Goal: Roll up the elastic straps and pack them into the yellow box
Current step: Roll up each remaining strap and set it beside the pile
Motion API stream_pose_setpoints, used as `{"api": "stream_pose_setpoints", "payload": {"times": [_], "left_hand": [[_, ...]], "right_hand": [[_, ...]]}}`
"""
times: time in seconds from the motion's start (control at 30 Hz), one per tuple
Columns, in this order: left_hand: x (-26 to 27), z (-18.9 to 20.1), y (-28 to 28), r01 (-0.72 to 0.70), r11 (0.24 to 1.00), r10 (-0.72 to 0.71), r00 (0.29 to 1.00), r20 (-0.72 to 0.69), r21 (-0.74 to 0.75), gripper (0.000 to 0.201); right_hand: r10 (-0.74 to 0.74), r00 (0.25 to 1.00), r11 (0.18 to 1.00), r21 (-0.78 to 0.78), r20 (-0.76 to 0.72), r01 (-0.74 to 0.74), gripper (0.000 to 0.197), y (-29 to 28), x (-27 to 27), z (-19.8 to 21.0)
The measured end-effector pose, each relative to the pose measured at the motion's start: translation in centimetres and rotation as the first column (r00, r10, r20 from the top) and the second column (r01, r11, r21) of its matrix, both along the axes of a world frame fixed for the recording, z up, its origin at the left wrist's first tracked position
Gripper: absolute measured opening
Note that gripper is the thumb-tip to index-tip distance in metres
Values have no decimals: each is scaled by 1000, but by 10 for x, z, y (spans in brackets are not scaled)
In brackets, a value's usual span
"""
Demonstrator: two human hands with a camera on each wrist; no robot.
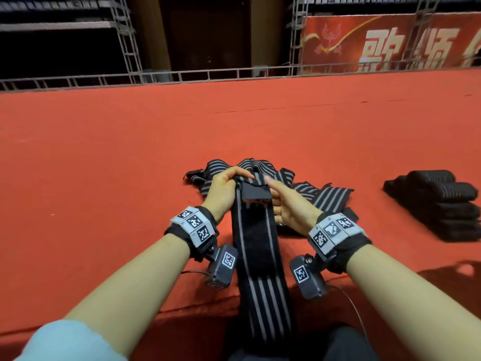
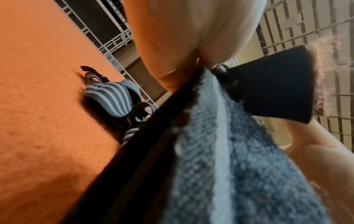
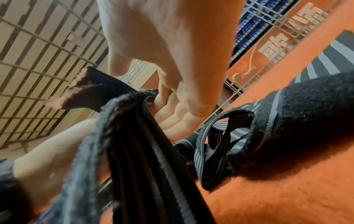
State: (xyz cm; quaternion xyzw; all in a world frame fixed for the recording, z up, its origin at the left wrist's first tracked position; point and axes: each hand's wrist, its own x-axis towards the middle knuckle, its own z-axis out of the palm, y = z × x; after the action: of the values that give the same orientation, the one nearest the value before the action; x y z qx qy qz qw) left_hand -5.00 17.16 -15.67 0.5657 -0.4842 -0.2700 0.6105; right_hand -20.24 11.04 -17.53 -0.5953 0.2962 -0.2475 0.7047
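While rolled straps (image 1: pixel 440 201) wait stacked at right, the left hand (image 1: pixel 223 188) pinches an unrolled strap (image 1: pixel 256 243); the right hand (image 1: pixel 289 207), fingers relaxed, touches it; loose straps (image 1: pixel 320 196) remain beyond, the box unseen.

The strap (image 1: pixel 256 246) runs off the head view's bottom edge.

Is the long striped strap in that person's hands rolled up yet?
Not yet. The strap hangs stretched out flat over the table edge; only its black end tab is folded over, where the left hand pinches it.

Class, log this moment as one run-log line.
left hand: pinches strap end | right hand: open beside it | rolls: stacked right
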Motion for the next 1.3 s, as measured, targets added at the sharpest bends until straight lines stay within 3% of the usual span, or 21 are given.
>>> {"api": "stream_pose_setpoints", "payload": {"times": [0.1,0.17,0.23,0.3,0.33,0.47,0.67,0.8,0.9,1.1,1.2,1.3], "left_hand": [[3,-5,0,-2,999,0,999,40,32,46],[2,-8,0,31,996,-30,999,-14,80,49],[1,-10,-2,92,990,-69,976,-206,104,51],[1,-14,-2,166,981,-108,895,-432,98,43],[0,-16,-1,213,971,-137,867,-480,107,37],[-8,-43,8,294,922,-197,917,-347,253,34],[-7,-67,5,155,975,-137,983,-123,158,33],[-2,-61,8,114,983,-102,990,-95,141,27],[-1,-59,10,123,979,-116,992,-50,160,33],[2,-42,21,275,930,-260,961,-91,246,41],[4,-38,25,309,930,-299,951,-81,200,39],[2,-37,24,253,962,-251,968,-27,102,35]], "right_hand": [[14,999,999,-46,-37,-16,26,2,1,-1],[-22,1000,998,-62,-11,21,31,0,1,-6],[-85,996,994,-69,10,86,31,-3,2,-10],[-135,990,986,-95,36,138,22,-3,2,-14],[-154,987,981,-109,52,158,19,-2,3,-16],[-195,972,965,-152,129,214,14,-1,9,-22],[-197,975,969,-129,104,210,7,2,13,-30],[-155,987,973,-181,-48,144,28,6,10,-41],[-138,990,978,-159,-29,132,10,7,8,-42],[-142,990,981,-136,14,142,9,6,2,-36],[-135,990,985,-101,44,138,12,9,3,-33],[-159,983,984,-72,87,165,20,11,9,-27]]}}
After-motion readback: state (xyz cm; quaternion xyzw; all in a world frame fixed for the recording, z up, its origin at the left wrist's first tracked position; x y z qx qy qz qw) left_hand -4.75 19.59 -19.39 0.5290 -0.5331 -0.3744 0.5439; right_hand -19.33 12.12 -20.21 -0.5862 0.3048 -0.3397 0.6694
